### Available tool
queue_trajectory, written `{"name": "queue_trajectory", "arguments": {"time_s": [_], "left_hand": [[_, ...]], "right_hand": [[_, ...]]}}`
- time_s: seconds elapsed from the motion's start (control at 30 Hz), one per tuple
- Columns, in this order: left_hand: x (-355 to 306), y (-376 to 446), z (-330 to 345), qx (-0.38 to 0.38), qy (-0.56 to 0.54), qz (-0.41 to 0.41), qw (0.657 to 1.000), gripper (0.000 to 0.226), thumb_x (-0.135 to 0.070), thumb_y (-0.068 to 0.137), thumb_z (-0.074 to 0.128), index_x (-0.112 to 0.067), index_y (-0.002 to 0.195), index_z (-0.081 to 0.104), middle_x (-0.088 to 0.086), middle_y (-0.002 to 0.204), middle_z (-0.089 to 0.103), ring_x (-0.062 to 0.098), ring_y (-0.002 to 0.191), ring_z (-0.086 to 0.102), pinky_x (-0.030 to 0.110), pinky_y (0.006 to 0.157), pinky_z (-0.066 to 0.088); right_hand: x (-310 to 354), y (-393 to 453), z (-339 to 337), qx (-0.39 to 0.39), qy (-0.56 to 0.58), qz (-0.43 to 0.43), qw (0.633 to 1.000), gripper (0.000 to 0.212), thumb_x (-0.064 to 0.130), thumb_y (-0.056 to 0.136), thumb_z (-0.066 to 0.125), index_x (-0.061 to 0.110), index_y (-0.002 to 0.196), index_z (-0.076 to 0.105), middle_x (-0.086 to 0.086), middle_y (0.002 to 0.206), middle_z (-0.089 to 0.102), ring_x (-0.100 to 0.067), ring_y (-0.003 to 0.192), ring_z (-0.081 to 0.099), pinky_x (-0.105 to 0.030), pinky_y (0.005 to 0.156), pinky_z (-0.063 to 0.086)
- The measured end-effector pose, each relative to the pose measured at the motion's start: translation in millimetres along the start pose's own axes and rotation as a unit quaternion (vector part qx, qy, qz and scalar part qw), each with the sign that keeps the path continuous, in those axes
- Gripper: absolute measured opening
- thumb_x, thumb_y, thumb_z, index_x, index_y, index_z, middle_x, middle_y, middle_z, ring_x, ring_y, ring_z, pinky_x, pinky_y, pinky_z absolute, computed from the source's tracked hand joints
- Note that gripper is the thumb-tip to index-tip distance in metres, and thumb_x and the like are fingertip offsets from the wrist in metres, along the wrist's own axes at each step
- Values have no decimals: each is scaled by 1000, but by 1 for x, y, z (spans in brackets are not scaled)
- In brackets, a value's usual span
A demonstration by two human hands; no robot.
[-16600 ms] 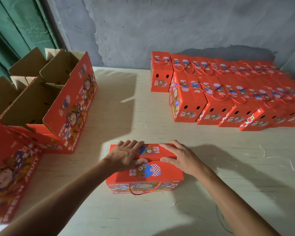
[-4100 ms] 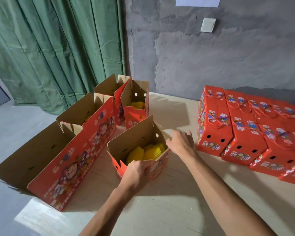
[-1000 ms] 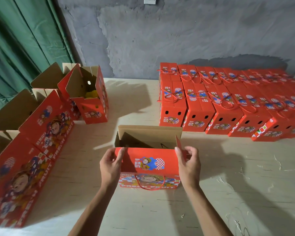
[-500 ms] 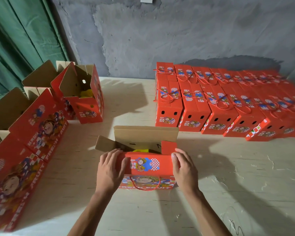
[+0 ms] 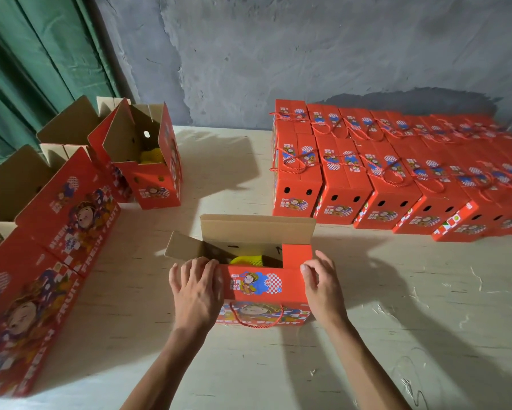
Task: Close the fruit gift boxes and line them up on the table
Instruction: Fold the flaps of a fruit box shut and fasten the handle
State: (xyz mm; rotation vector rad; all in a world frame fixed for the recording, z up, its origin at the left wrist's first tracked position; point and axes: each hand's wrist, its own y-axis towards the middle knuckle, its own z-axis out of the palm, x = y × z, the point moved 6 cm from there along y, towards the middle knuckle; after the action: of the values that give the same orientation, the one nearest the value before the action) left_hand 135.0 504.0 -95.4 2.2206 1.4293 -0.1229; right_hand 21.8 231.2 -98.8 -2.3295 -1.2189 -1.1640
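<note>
A red fruit gift box (image 5: 260, 291) stands in front of me on the table, half open. Its near top flap is folded flat, its far cardboard flap (image 5: 256, 230) stands up, and the left side flap (image 5: 183, 247) sticks out. Yellow fruit wrapping (image 5: 247, 259) shows inside. My left hand (image 5: 197, 291) lies flat on the near flap's left end. My right hand (image 5: 320, 287) presses the flap's right end and the box's right side. Several closed red boxes (image 5: 376, 173) with rope handles stand in rows at the back right.
Several open red boxes (image 5: 148, 161) stand along the table's left side, and the largest ones (image 5: 36, 267) reach the near-left edge. The pale wooden table (image 5: 396, 321) shows bare wood at the near right. A grey wall and a green curtain (image 5: 41, 60) stand behind.
Over the last second my hands have folded the near flap down flat onto the box. Both hands now rest on its two ends, and the left side flap stays out.
</note>
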Motion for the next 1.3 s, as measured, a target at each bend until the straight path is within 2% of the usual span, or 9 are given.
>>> {"name": "queue_trajectory", "arguments": {"time_s": [0.13, 0.37, 0.57, 0.7, 0.77, 0.87, 0.93, 1.07, 1.3], "left_hand": [[0, 0, -2, -11, 35, 19, 999, 27, -27, 97, 48, -17, 106, 71, 3, 108, 64, 36, 120, 53, 61, 119, 14], [5, 30, 8, 120, -75, 7, 990, 44, -38, 98, 41, -11, 89, 75, 3, 112, 73, 21, 130, 51, 43, 101, 32], [2, 34, -2, 71, -76, 49, 993, 49, -43, 101, 40, -17, 84, 77, -2, 96, 74, 22, 103, 64, 43, 93, 38], [-4, 19, -9, -40, -131, 55, 989, 36, -28, 101, 57, -10, 131, 63, 10, 144, 54, 29, 134, 48, 48, 114, 40], [4, 15, -8, -59, -170, -13, 983, 62, -25, 97, 66, -13, 151, 38, 12, 164, 25, 28, 151, 24, 48, 118, 29], [4, 13, -9, -65, -227, -63, 970, 92, -30, 93, 70, -24, 163, 11, 1, 171, -1, 20, 157, 6, 52, 113, 28], [3, 13, -5, -44, -278, -72, 957, 93, -31, 95, 66, -27, 163, 3, -1, 171, 1, 21, 154, 21, 49, 109, 37], [-5, 18, -7, 4, -244, -1, 970, 46, -18, 99, 59, -33, 141, 46, -2, 131, 60, 15, 109, 63, 24, 80, 54], [-5, 33, -7, 6, -157, 62, 986, 25, -17, 96, 56, -15, 107, 79, -2, 114, 72, 21, 95, 66, 34, 79, 51]], "right_hand": [[-4, -4, 7, -12, 48, 60, 997, 13, 29, 103, 59, 16, 106, 59, -1, 121, 61, -18, 104, 62, 0, 68, 39], [4, -10, 9, -24, 49, 72, 996, 37, 33, 106, 52, 23, 141, 55, 3, 138, 59, -16, 118, 61, -25, 85, 46], [9, -12, 5, -32, 47, 64, 996, 32, 33, 105, 54, 31, 134, 66, 14, 135, 61, 4, 115, 55, 7, 81, 31], [10, -12, 3, -39, 57, 55, 996, 30, 34, 103, 57, 31, 131, 69, 12, 133, 64, 2, 114, 58, 6, 81, 34], [9, -12, 4, -39, 69, 54, 995, 30, 34, 103, 58, 31, 131, 69, 13, 133, 64, 0, 117, 58, 6, 83, 35], [7, -12, 3, -44, 78, 55, 994, 31, 34, 104, 57, 30, 133, 68, 12, 135, 64, 2, 117, 57, 8, 83, 34], [8, -12, 4, -43, 79, 55, 994, 32, 35, 104, 57, 29, 133, 68, 12, 135, 64, 2, 116, 57, 8, 81, 34], [10, -13, 5, -42, 82, 56, 994, 32, 34, 104, 57, 29, 133, 68, 13, 135, 64, 0, 119, 57, 2, 87, 36], [15, 5, 0, -57, -24, -9, 998, 20, 27, 99, 67, 16, 113, 74, -3, 131, 65, -20, 122, 63, -21, 83, 44]]}}
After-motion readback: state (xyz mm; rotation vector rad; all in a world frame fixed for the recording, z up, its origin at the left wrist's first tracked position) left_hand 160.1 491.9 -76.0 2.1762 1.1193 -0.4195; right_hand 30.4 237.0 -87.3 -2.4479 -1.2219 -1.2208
